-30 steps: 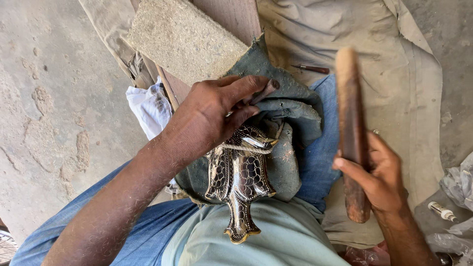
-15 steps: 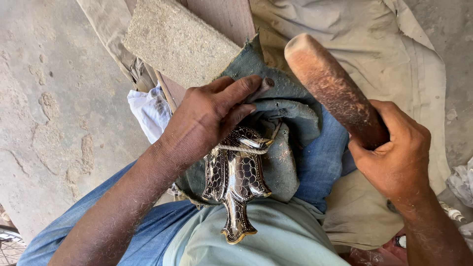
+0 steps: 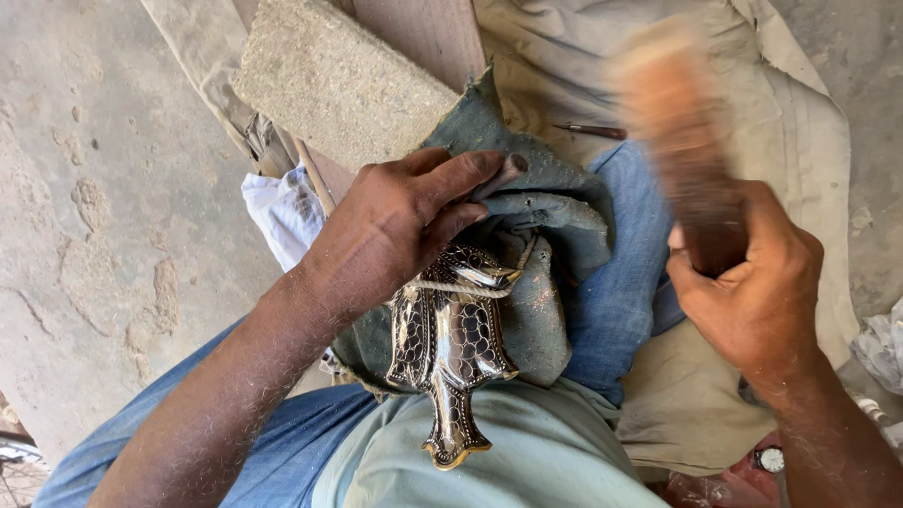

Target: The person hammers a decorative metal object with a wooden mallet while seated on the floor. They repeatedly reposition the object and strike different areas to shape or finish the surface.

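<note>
We see a beige cloth (image 3: 752, 85) spread over the ground, reaching far above and to the right of the metal fish. A rough stone block (image 3: 339, 80) lies up and to the left of the fish. A grey-green rag (image 3: 550, 202) is bunched directly around the fish's upper end. Our left hand (image 3: 400, 226) presses down on the rag and the fish's head, fingers flat and extended rather than closed, so we see a pinning press and no clench. Our right hand (image 3: 757, 296), well right of the fish, is clenched around a blurred wooden club (image 3: 682, 141). The metal fish (image 3: 450, 353), scaled and shiny, lies in our lap just below the left palm, tail toward our body, with a cord (image 3: 461, 290) looped across it.
</note>
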